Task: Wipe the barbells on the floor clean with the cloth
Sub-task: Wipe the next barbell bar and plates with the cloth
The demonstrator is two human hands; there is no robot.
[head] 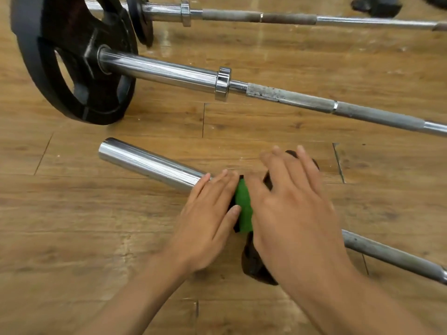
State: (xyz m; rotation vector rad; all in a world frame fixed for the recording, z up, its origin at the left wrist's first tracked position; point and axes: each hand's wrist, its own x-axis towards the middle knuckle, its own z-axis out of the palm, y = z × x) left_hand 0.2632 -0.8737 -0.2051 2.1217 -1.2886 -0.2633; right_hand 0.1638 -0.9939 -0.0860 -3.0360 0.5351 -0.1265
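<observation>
Big plate (72, 59) on middle barbell (169, 72), near barbell (150, 163) lying on wooden floor (72, 213), left hand (210, 213) flat on it, fingers straight, green cloth (244, 209) over this bar between both hands, right hand (290, 201) open, fingers spread above small plate (256, 267).

The wooden floor (72, 226) carries near barbell (150, 163), middle barbell (169, 73) on its black plate (67, 25), and far barbell (290, 18).

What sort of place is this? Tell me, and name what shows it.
Most likely a gym or weight room: three steel barbells lie on the wood floor, and the middle one carries a large black weight plate.
</observation>
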